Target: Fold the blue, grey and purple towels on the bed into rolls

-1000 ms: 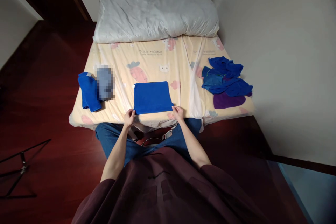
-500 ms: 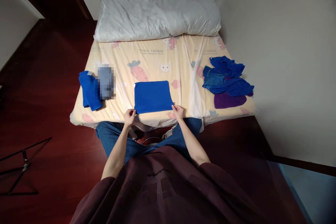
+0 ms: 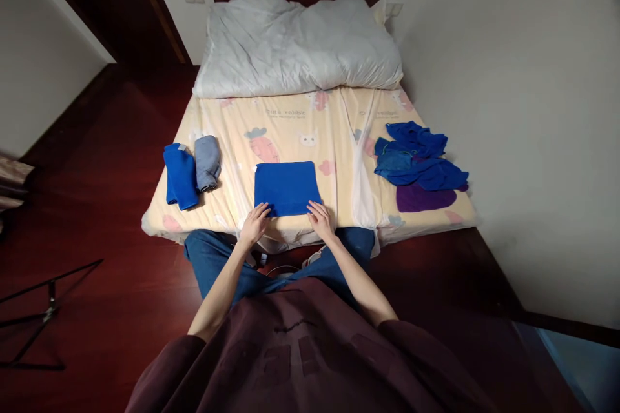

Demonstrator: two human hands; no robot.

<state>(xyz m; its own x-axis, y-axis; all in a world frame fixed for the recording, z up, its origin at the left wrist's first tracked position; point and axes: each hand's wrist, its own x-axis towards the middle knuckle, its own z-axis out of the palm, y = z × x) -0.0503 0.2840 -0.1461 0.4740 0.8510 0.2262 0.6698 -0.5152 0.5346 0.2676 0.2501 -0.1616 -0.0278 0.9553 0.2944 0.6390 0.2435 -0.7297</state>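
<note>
A blue cloth (image 3: pixel 285 186), laid out as a flat rectangle, lies near the front edge of the bed. My left hand (image 3: pixel 256 222) rests its outstretched fingers on the cloth's near left corner. At the near right part of the same edge, the fingers of my right hand (image 3: pixel 320 219) lie stretched out on the fabric. Neither hand is closed around it. Off to the left are a rolled or folded blue cloth (image 3: pixel 180 177) and a rolled grey-blue cloth (image 3: pixel 207 161), side by side.
On the right of the bed sits a loose heap of crumpled blue cloths (image 3: pixel 419 155), with a purple cloth (image 3: pixel 421 199) under it. A white quilt (image 3: pixel 300 45) lies bunched at the far end. A black tripod leg (image 3: pixel 51 300) stands on the floor at left.
Both hands have gone from pinching the cloth's near corners to lying on its near edge with fingers extended, slightly further inward. The view has tilted up, showing more of the headboard.
</note>
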